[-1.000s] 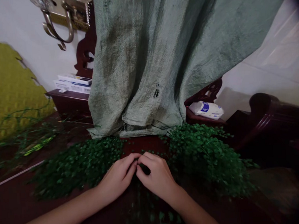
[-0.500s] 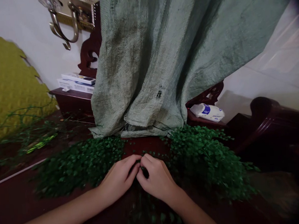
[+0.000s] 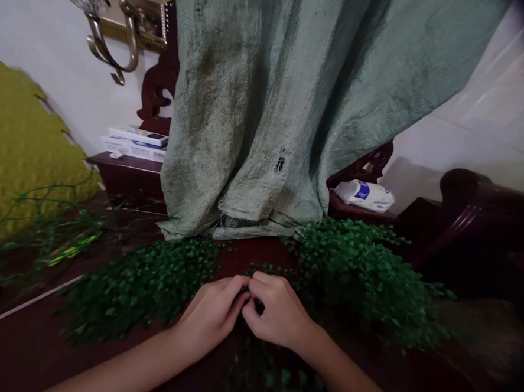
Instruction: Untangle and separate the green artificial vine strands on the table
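My left hand (image 3: 218,305) and my right hand (image 3: 275,307) meet fingertip to fingertip low in the middle of the view. Thumbs and forefingers of both are pinched on a thin green leafy strand, mostly hidden by the fingers. Blurred loose leaves (image 3: 273,378) show below the hands, over the dark red wooden surface. To the left of my left hand lies a thick heap of small-leaved greenery (image 3: 138,289). A second leafy heap (image 3: 360,279) spreads to the right of my right hand.
A grey-green woven sack (image 3: 248,114) stands behind the heaps. White boxes (image 3: 134,146) lie on a ledge at left; a tissue pack (image 3: 368,195) is at right. Thin green stems and a yellow-green tool (image 3: 74,250) lie near the yellow foam mat (image 3: 19,146).
Both hands have shifted very slightly, with the fingertips still pinched together. The heaps and the sack stay as they were.
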Available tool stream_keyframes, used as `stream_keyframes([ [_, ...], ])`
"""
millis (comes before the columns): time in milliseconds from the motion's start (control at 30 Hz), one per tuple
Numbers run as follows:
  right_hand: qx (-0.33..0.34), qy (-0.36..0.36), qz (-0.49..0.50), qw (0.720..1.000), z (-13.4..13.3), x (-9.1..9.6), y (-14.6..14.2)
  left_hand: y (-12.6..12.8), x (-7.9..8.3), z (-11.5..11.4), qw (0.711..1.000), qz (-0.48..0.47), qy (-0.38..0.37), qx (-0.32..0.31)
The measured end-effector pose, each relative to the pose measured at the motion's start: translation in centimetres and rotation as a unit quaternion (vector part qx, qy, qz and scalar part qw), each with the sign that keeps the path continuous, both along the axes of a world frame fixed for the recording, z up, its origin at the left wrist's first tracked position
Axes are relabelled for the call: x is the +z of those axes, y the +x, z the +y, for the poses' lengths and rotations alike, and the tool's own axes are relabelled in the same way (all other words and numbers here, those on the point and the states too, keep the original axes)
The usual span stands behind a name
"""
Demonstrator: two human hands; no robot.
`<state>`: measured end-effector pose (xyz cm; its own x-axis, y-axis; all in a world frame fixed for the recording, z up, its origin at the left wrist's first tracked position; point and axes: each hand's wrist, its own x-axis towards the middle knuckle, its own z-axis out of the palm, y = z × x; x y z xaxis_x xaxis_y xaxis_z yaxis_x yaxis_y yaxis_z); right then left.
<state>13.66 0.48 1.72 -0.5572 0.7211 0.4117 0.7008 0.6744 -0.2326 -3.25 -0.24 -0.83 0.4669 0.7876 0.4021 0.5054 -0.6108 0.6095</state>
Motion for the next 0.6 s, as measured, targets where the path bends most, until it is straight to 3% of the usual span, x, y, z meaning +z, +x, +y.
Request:
stream_keyframes([
  [600,-0.031,0.097,-0.063,0.993,-0.28,-0.32,-0.51,0.21,0.14,0.06,0.999,-0.037,-0.026,-0.005],
])
